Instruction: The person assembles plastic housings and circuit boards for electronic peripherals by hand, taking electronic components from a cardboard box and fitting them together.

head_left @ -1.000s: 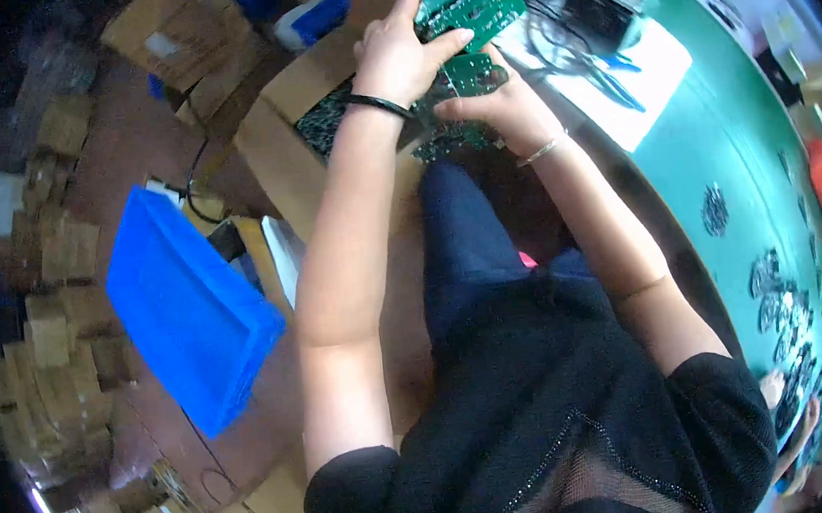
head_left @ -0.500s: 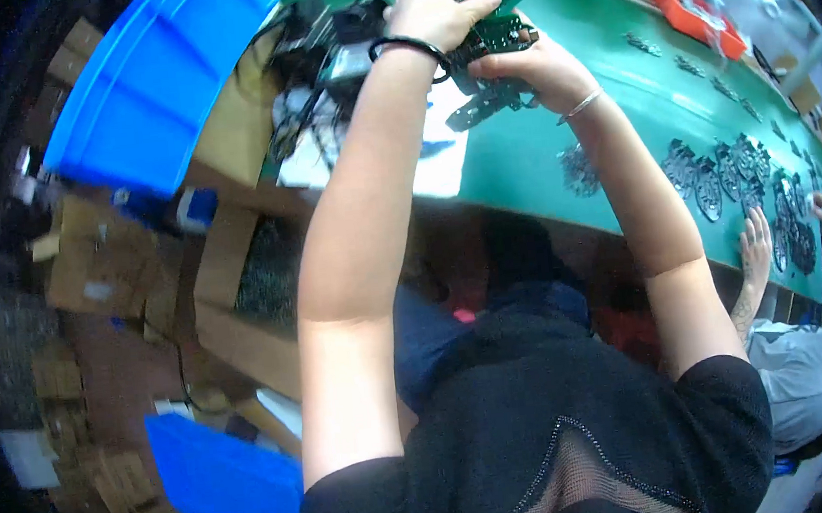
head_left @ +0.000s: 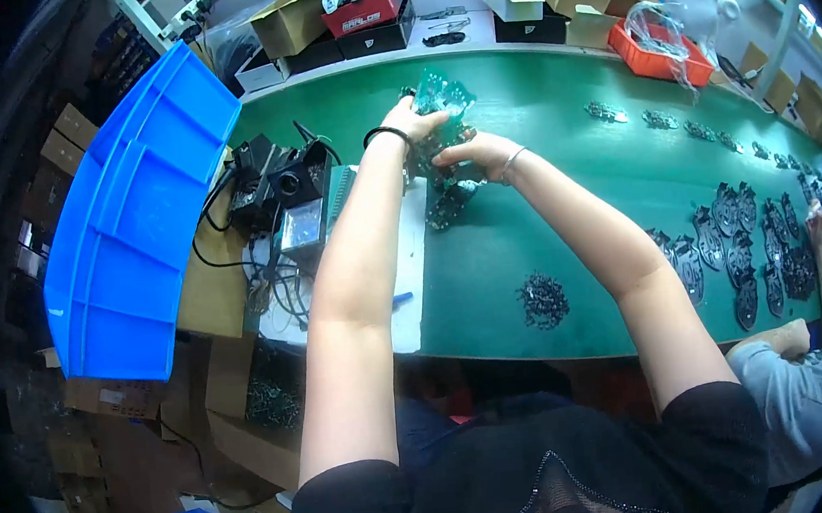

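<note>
Out over the green table [head_left: 472, 280], both my arms reach forward. My left hand [head_left: 406, 120] is closed round a bunch of green, glossy, cut-out plates [head_left: 443, 95], which stick up past its fingertips. Close beside it, my right hand [head_left: 488, 154] grips the lower part of the same bunch, thumb laid across it. Dark cut-out parts [head_left: 450, 204] hang or lie just below the hands; whether they touch the tabletop I cannot tell. A small heap of black pieces [head_left: 542, 301] lies nearer to me on the table.
To the left stand a tilted blue bin [head_left: 126, 242], a black device with cables [head_left: 292, 184] and white paper [head_left: 415, 300]. Dark oval parts [head_left: 728, 214] lie in groups at the right, beside a co-worker's hand [head_left: 815, 218]. A red tray [head_left: 658, 57] and boxes line the back.
The view has tilted up, showing more of the table's back. Both hands appear lower in the picture and still hold the bunch of plates.
</note>
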### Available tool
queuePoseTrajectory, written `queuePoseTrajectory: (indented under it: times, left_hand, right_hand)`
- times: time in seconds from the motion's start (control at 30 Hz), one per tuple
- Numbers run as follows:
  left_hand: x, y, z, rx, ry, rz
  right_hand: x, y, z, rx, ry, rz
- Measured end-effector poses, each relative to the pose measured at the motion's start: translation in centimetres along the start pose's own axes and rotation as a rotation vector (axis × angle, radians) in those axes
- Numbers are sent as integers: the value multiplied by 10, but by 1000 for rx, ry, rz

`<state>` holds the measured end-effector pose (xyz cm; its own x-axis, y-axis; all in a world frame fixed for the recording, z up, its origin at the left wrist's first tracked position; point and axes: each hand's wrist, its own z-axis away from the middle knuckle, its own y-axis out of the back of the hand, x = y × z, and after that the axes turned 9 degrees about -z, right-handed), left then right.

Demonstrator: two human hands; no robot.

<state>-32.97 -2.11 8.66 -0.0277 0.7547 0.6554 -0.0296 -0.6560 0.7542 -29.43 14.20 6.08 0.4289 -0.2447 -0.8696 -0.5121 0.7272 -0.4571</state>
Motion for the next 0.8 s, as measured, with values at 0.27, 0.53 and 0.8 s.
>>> queuePoseTrajectory:
  times: [0.27, 0.53, 0.8]
  left_hand:
    - [-20, -4, -30, -18, 50, -199]
    - [-33, -7, -32, -33, 103, -225]
    - [-50, -5, -29, 42, 182, -364]
  right_hand:
    - [8, 32, -44, -36, -127, 19]
    - [-1, 38, -32, 71, -258, 190]
    - [-23, 37, -15, 79, -229, 896]
